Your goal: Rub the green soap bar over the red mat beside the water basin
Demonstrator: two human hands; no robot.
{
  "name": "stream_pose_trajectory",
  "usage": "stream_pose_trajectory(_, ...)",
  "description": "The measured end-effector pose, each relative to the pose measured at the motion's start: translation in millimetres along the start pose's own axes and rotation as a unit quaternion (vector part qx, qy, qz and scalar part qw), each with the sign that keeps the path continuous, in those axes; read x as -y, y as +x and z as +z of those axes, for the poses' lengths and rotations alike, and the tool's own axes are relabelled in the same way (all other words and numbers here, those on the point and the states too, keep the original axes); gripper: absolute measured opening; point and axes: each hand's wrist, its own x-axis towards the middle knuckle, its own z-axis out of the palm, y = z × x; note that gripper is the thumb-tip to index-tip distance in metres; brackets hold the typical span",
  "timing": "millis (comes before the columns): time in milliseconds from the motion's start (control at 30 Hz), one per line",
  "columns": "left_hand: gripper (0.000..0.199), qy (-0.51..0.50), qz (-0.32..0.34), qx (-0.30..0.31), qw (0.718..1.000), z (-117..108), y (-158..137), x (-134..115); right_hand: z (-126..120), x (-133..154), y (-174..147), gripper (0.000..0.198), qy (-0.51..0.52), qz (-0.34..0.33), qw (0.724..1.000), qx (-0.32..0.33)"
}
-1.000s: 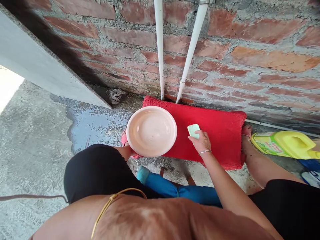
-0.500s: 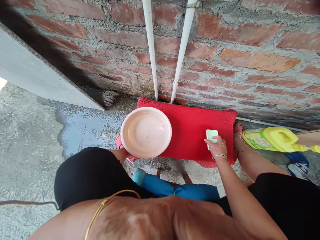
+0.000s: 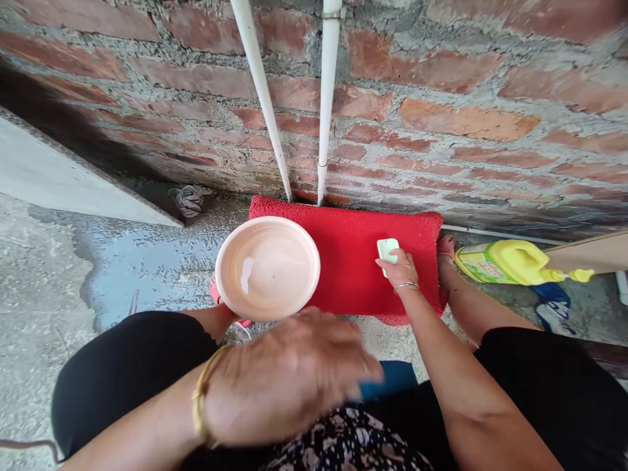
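My right hand [image 3: 401, 267] is closed around a pale green scrubbing brush [image 3: 388, 248], pressing it against a red mat [image 3: 346, 261]. The brush's underside is hidden. Over my lap, close to the camera, my left hand [image 3: 299, 373] hangs blurred, its fingers stretched toward the right and nothing visible in them. A pale pink basin [image 3: 267, 268] rests on the left end of the mat, with some water in it. The mat lies draped between my legs and looks wet.
A brick wall [image 3: 426, 72] with two white pipes [image 3: 328, 98] rises behind the mat. To the right lies a yellow detergent jug [image 3: 510, 261] beside a blue-and-white slipper [image 3: 554, 307]. A grey rag [image 3: 190, 199] and a light slab [image 3: 83, 176] are at the left, by wet concrete.
My left hand has swung from close under the camera to above my lap. The right hand still grips the brush on the mat. The whole view has shifted slightly.
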Motion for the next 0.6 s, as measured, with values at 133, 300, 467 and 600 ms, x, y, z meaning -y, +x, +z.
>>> stream_pose_trajectory(133, 0.025, 0.231, -0.165, 0.051, 0.957, 7.4, 5.4, 32.2, -28.3, -60.3, 6.9, 0.055, 0.028, 0.134, 0.990, -0.027)
stream_pose_trajectory(300, 0.031, 0.328, -0.338, 0.096, 0.877, 10.7, 2.3, 84.8, -31.1, -48.1, 2.1, 0.054, 0.066, 0.195, 0.976, -0.072)
stream_pose_trajectory(467, 0.039, 0.269, -0.440, 0.087, 0.852, 24.4, 9.2, 147.8, -6.2, 30.4, 1.5, 0.050, 0.052, 0.023, 0.997, -0.042)
stream_pose_trajectory(600, 0.055, 0.230, -0.510, 0.058, 0.827, 50.3, 9.4, 196.1, -8.1, 37.8, 11.5, 0.048, 0.000, -0.024, 1.000, 0.001)
